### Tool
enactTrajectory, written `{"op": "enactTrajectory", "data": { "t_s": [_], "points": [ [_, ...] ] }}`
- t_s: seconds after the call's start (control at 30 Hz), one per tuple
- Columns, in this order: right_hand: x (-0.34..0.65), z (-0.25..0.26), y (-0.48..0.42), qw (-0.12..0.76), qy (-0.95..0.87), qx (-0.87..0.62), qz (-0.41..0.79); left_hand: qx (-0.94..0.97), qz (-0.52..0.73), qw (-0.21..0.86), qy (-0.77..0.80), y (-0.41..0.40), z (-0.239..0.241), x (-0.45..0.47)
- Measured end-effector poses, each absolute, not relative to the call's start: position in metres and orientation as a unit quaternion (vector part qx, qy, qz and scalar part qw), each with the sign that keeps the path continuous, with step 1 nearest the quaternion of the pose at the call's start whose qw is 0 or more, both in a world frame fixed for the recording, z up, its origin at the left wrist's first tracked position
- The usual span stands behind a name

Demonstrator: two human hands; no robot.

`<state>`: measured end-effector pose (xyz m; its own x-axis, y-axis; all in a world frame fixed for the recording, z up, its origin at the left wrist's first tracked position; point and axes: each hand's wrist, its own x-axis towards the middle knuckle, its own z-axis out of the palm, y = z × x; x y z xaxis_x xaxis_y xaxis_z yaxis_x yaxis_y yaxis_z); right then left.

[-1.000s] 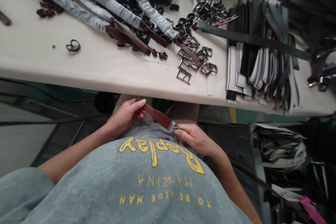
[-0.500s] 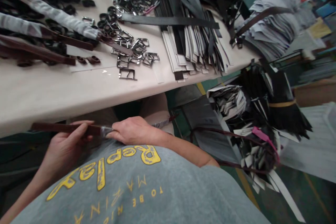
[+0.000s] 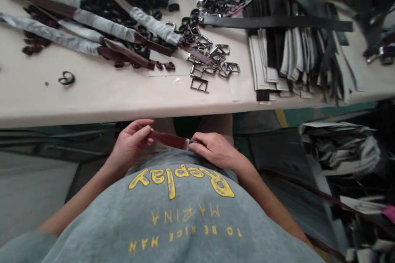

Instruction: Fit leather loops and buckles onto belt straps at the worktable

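A brown belt strap (image 3: 173, 139) is stretched between my two hands, just below the table edge and in front of the shirt. My left hand (image 3: 133, 139) pinches its free end between thumb and fingers. At the other end, my right hand (image 3: 211, 146) grips the strap where a clear plastic wrap (image 3: 187, 144) begins. On the table above lie several metal belt buckles (image 3: 199, 85) in a loose heap. To their left are brown belts wrapped in plastic (image 3: 105, 28), with small brown loops (image 3: 165, 65) by their ends.
A stack of black and white strips (image 3: 274, 57) lies on the right of the table (image 3: 123, 102), a black strap (image 3: 277, 23) across it. A curled black loop (image 3: 66, 78) lies at left. Bins of scraps (image 3: 348, 148) stand lower right.
The view has swung left, showing more wrapped belts. My left hand has shifted from midway along the brown strap to its end; the right keeps its grip by the plastic.
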<state>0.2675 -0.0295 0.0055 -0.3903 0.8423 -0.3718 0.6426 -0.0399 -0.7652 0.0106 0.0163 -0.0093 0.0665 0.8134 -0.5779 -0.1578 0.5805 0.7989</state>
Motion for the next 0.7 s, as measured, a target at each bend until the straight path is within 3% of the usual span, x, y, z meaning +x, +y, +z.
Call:
{"op": "enactTrajectory", "data": {
  "t_s": [0.17,0.43,0.7],
  "points": [
    [0.254,0.011,-0.03,0.218,-0.627,-0.555,0.502,0.252,0.346,0.724,0.542,0.011,-0.01,0.025],
    [0.244,0.014,-0.021,0.187,-0.581,-0.55,0.57,0.156,0.314,0.789,0.504,0.006,-0.022,0.027],
    [0.226,0.002,-0.026,0.248,-0.695,-0.583,0.34,0.22,0.315,0.78,0.494,0.001,-0.03,0.048]
  ]
}}
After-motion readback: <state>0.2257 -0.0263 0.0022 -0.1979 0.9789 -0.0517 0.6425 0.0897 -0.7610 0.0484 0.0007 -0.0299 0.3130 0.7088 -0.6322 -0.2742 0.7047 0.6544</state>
